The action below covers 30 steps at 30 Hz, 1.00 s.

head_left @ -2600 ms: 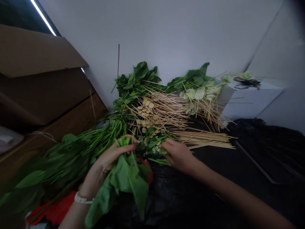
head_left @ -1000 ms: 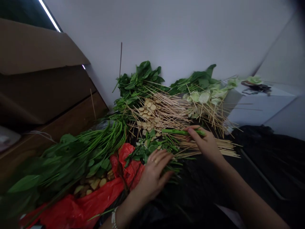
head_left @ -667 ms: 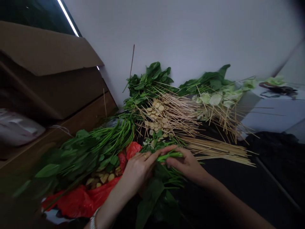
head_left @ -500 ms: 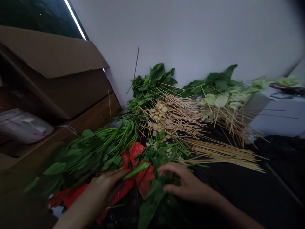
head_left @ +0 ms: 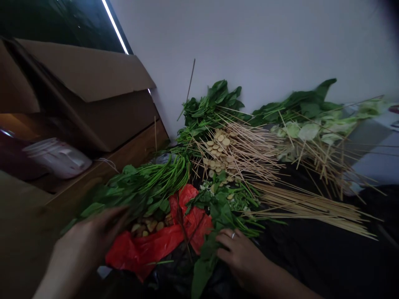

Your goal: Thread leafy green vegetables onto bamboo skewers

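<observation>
My left hand (head_left: 90,241), blurred by motion, is over the near end of a pile of long-stemmed leafy greens (head_left: 168,174); whether its fingers grip a leaf cannot be made out. Below the pile, a red plastic bag (head_left: 149,251) lies spread, with pale chunky slices (head_left: 151,225) showing at its opening. My right hand (head_left: 241,251), with a ring on one finger, is closed at the edge of a bunch of leaves (head_left: 204,265) on the right of the bag. Beyond it are more cut greens and a heap of round slices on skewers (head_left: 222,143).
Loose bamboo skewers (head_left: 318,207) lie to the right on black plastic. Skewered pale cabbage leaves (head_left: 308,131) and more greens (head_left: 293,104) rest by the wall. An open cardboard box (head_left: 102,112) and a white plastic container (head_left: 59,158) stand at left.
My left hand has moved left from the red bag to the leaf pile, and the green stalk at its fingers is gone from there. My right hand's fingers have drawn closer together at the leaves.
</observation>
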{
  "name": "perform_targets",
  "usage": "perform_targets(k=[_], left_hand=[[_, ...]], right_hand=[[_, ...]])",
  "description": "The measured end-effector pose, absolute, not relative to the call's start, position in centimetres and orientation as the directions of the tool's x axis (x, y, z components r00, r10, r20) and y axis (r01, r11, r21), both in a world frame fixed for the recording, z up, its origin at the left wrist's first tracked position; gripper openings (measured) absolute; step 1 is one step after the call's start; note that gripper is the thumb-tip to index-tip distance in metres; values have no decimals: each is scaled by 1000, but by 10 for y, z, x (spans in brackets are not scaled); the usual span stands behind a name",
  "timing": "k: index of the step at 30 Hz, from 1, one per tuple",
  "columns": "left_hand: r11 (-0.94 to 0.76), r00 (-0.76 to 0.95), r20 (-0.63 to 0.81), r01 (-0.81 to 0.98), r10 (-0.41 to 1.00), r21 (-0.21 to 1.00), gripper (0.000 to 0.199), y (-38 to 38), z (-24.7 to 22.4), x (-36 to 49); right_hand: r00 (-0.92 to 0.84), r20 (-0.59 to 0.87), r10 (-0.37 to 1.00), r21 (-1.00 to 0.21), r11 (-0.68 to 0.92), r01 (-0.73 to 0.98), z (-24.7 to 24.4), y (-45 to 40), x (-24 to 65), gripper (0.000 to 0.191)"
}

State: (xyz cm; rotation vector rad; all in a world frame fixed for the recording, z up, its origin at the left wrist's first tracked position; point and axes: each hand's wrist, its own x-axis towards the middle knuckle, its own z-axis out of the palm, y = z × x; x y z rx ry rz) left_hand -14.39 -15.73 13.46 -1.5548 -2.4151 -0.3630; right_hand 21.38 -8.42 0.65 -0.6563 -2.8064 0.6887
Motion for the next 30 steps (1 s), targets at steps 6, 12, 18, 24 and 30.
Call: perform_targets(k=[6,12,18,24,30], left_hand=[[265,-217,330,958,919,-108,36,-33,132,-100],[333,-280,240,918,929,-216,34,3,111,-110],[304,-208,414,935,886,-181,36,-21,147,-97],[-105,262,577,951,773,-291,35,-61,167,-34],[-600,639,385,766,666,-232,31,-73,146,25]], right_hand=[[-849,113,516,-473,780,411,24,-80,220,22],[-791,278,545,-434,806,403,50,-64,229,21],[-698,517,495,-330,868,372,64,-42,230,22],[-421,849,321,-35,827,561,76,-31,234,44],[-508,781,364,-11,820,572,62,-22,235,37]])
